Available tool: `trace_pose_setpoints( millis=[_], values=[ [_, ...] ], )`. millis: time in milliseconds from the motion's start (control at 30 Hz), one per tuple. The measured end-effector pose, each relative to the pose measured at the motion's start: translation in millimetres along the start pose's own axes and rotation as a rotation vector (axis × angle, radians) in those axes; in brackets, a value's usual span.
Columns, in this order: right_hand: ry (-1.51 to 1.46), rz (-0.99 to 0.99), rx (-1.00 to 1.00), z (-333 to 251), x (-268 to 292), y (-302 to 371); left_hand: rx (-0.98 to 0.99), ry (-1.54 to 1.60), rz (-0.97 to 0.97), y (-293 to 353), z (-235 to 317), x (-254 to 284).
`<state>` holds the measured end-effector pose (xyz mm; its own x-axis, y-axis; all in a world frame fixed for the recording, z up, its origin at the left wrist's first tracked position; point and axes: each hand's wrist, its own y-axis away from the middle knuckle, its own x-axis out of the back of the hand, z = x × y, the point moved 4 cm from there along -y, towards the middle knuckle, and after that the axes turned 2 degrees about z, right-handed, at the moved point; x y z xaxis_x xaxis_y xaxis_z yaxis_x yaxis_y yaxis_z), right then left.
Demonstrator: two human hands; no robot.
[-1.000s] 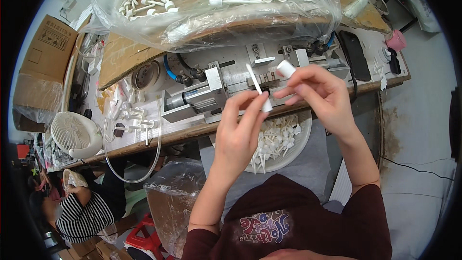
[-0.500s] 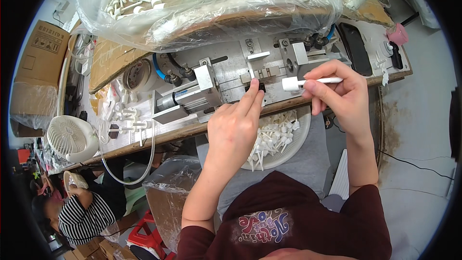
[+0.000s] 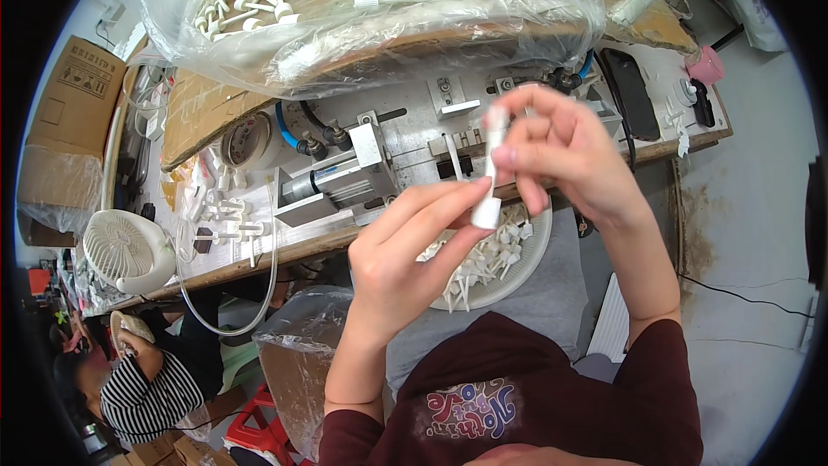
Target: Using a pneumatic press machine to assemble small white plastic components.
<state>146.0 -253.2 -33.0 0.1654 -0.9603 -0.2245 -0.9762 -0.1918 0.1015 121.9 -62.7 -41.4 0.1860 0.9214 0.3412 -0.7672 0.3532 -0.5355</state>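
Note:
A white plastic capped stick point(image 3: 490, 194) stands nearly upright between my hands, in front of the bench fixture. Its ribbed wide end points down, and the upper end is blurred. My left hand point(image 3: 401, 255) pinches the lower wide end between thumb and fingertips. With thumb and fingers, my right hand point(image 3: 561, 151) grips the upper part; whether one piece or two are held there I cannot tell. Just behind, another white stick point(image 3: 453, 155) sits at the metal fixture point(image 3: 470, 138). Below my hands, a round white basket point(image 3: 545, 246) holds many similar white pieces.
Left of the fixture is a metal pneumatic clamp point(image 3: 336, 177) with hoses. Behind, a plastic-lined cardboard tray point(image 3: 345, 56) bears loose white pieces. A phone point(image 3: 631, 91) lies right, a small fan point(image 3: 129, 246) stands left. Another person in a striped top point(image 3: 155, 393) sits lower left.
My left hand has drawn back from the fixture toward me and now pinches a white wide end. My right hand has moved left, and the piece has turned from level to nearly upright.

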Motion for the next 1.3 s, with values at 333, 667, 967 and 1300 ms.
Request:
trace_pose_setpoints(
  millis=[333, 667, 967, 1300],
  values=[
    [1.814, 0.109, 0.869, -95.4, 12.0, -98.0, -0.113, -0.54, -0.035, 9.6, -24.6, -18.3],
    [1.928, -0.041, 0.241, -92.8, 11.8, -162.9, -0.093, -0.679, -0.129, 3.1, -33.1, -27.3],
    [1.522, 0.095, 0.844, -102.9, 28.6, -130.2, -0.061, -0.669, -0.118, 4.9, -35.9, -26.8],
    [1.492, 0.027, 1.414, -8.7, -31.1, 4.6, 0.156, 0.254, 0.09, 4.4, -18.5, 0.8]
  ],
)
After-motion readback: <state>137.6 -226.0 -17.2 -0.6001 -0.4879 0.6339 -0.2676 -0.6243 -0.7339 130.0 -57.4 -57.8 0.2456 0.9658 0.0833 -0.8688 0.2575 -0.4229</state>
